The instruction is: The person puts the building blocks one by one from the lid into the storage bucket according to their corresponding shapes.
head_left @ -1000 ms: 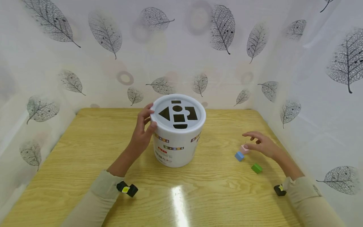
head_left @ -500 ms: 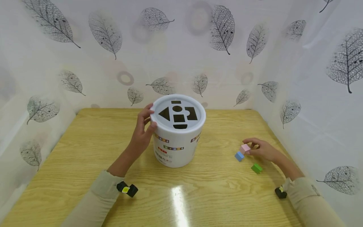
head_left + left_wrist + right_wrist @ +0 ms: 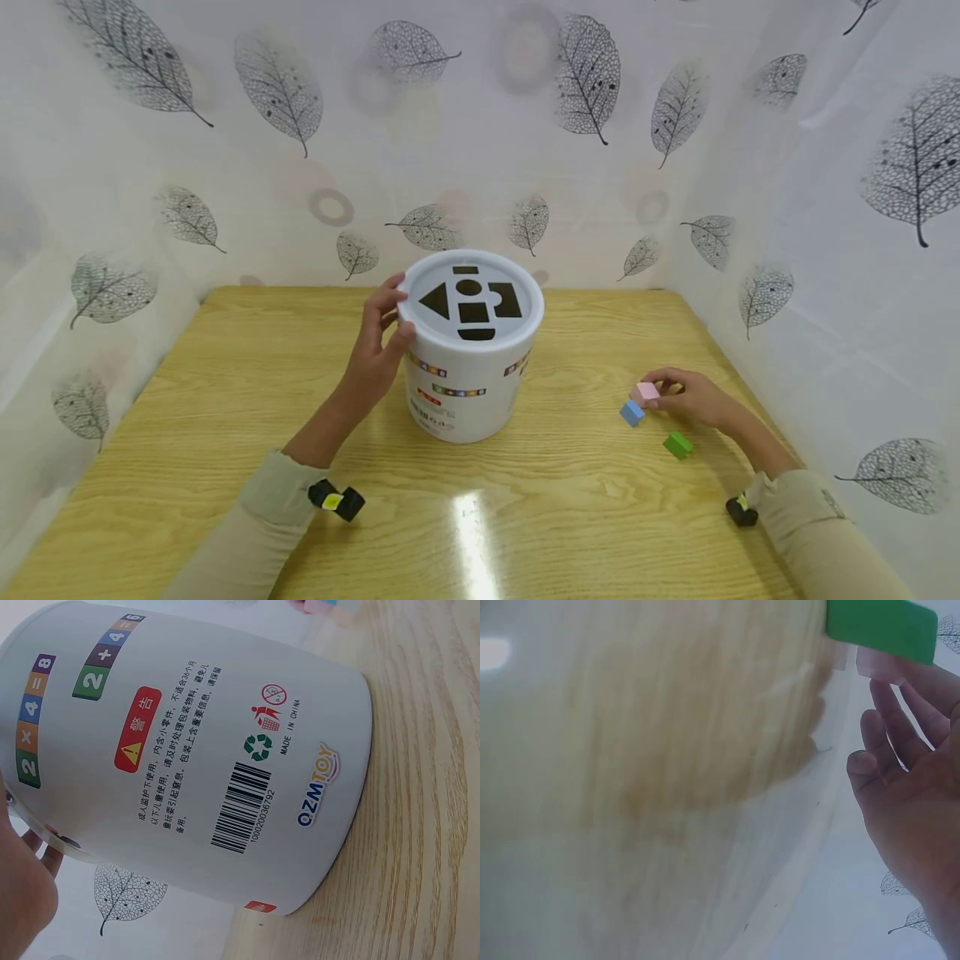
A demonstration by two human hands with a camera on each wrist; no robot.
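A white shape-sorter bucket [image 3: 491,400] stands upright on the wooden table, its lid [image 3: 442,329] cut with a triangle, circle, square and other shaped holes. My left hand [image 3: 372,354] grips the lid's left edge, with the thumb at the front and the fingers further back. Over to the right, my right hand [image 3: 699,400] pinches a pink block [image 3: 645,393] between thumb and fingers. Right beside it lies a blue block [image 3: 632,413], and a green block [image 3: 678,445] sits nearer the front. The right wrist view shows the pink block [image 3: 879,666] at the fingertips, partly behind the green block [image 3: 881,628].
The wooden table [image 3: 585,517] reaches back to a pale curtain [image 3: 480,167] printed with leaves, which also encloses both sides. Printed sums and a barcode [image 3: 241,808] show on the bucket's wall in the left wrist view.
My right hand has lowered onto the pink block and closed thumb and fingers on it; the block has shifted very slightly. The left hand and the bucket stay put.
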